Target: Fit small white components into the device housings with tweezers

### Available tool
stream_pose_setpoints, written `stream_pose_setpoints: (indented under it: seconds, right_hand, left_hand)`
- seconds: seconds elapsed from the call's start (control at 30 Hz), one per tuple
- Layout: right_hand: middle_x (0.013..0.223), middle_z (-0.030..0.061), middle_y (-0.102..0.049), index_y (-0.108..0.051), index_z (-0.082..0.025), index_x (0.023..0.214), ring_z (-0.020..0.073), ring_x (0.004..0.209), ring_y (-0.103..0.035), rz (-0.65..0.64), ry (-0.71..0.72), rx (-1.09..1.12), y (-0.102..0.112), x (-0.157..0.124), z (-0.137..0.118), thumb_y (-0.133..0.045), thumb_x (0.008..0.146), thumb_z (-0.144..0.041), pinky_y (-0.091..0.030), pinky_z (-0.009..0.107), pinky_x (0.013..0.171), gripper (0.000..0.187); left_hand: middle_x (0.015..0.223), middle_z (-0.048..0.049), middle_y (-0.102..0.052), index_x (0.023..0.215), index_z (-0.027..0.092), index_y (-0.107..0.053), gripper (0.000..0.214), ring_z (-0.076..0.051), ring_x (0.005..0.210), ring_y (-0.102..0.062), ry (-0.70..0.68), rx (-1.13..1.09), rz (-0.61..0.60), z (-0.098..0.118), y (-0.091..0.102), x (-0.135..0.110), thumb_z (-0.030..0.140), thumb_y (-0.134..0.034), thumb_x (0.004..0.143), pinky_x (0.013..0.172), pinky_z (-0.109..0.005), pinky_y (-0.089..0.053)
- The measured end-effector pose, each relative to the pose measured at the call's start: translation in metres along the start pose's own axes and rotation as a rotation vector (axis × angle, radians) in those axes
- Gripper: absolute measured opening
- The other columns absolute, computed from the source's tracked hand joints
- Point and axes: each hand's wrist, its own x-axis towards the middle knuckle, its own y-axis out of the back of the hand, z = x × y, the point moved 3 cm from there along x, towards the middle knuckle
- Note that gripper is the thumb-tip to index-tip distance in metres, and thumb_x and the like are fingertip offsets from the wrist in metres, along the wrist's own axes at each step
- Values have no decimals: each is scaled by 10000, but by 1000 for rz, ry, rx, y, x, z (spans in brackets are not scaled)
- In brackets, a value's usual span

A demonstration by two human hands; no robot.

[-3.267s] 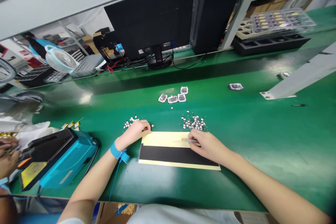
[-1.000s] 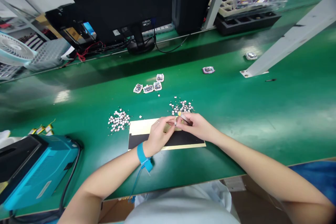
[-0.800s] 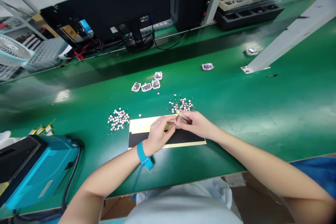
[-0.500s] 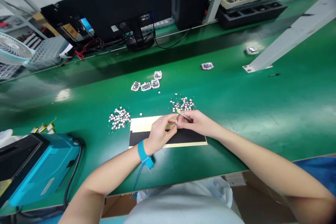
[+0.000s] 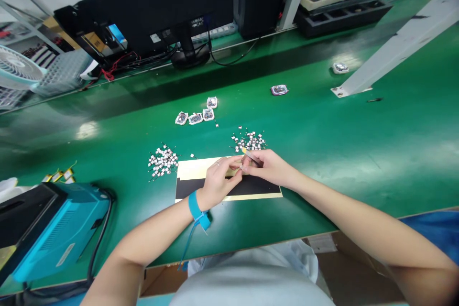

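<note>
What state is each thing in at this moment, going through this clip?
Right hand: gripping yellow-ended tweezers.
Left hand: fingers curled, meeting the tweezer tips.
Cream-and-black sheet: lying flat beneath both hands.
Left component pile: loose, scattered.
Right component pile: loose, scattered.
Blue wrist strap: fastened on the left wrist, cord hanging.

Green bench [image 5: 322, 191], black-and-cream sheet [image 5: 229, 187]
The sheet had a black band across cream; the wrist strap [image 5: 194, 208] was bright blue.
</note>
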Motion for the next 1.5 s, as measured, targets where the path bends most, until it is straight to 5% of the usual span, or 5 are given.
stream_pose_setpoints:
  seconds: [0.4,0.67,0.97,1.3,1.5]
  right_hand:
    - [791,16,-568,-542,-93,874,107,706,-566,-14,-59,-133,19,2,-2,-498,854,-280,-494,271,644,193]
    - [875,35,-560,-540,-108,929,128,768,-554,124,-153,-588,42,-2,-3,-478,862,-302,-480,306,694,215]
    - [955,54,-550,-517,-121,1012,141,820,-553,224,-154,-774,44,-4,-5,-460,872,-299,-481,328,724,233]
    - [948,52,-554,-528,-126,990,133,810,-553,203,-104,-839,44,-9,-14,-452,877,-293,-483,316,720,216]
    - [944,52,-555,-528,-125,988,131,804,-554,190,-102,-861,41,-9,-13,-451,877,-296,-484,314,716,218]
  left_hand:
    - [811,-7,-646,1070,196,-476,351,-100,720,-599,89,-31,-73,-7,4,6,151,-587,741,746,-230,-484]
    - [987,-26,-629,1028,204,-551,415,-147,878,-593,295,-88,-477,-45,4,58,11,-567,662,811,-281,-484]
    - [970,-92,-628,1047,124,-502,360,-134,844,-607,396,-125,-449,-68,-17,75,-20,-457,720,755,-266,-512]
    - [951,-54,-565,904,107,-554,152,-159,880,-545,498,6,-316,-105,19,96,221,-524,808,787,-365,-461]
    - [865,-47,-589,929,93,-543,210,-130,775,-580,597,-241,-310,-94,23,91,271,-478,840,710,-317,-496]
